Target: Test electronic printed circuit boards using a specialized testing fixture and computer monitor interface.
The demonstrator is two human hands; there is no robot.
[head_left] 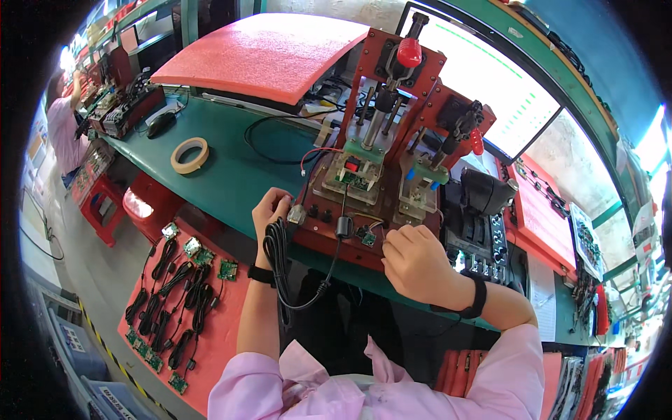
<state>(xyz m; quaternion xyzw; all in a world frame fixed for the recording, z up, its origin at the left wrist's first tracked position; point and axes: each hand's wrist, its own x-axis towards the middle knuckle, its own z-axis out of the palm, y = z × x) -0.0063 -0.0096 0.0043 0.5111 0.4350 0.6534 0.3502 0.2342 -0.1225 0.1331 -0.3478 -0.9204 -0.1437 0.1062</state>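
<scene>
My left hand (269, 211) is closed at the front edge of the red test fixture (329, 234), and a coiled black cable (276, 255) hangs from it past my wrist. A silvery connector (297, 214) lies right beside its fingertips. From the coil the cable loops up through a dark ferrite lump (344, 227) toward a circuit board (358, 179) seated under the fixture's press. My right hand (418, 262) has its fingers curled in; whatever they hold is hidden. Left of it, a small green board (368, 239) with thin wires rests on the fixture base.
Two toggle presses with red handles, one (409, 53) taller, stand before a monitor (483, 77). Masking tape (190, 155) and pink foam (266, 52) are on the green bench (231, 175). Boards with coiled cables (164, 301) cover foam at lower left. Another person (64, 126) works far left.
</scene>
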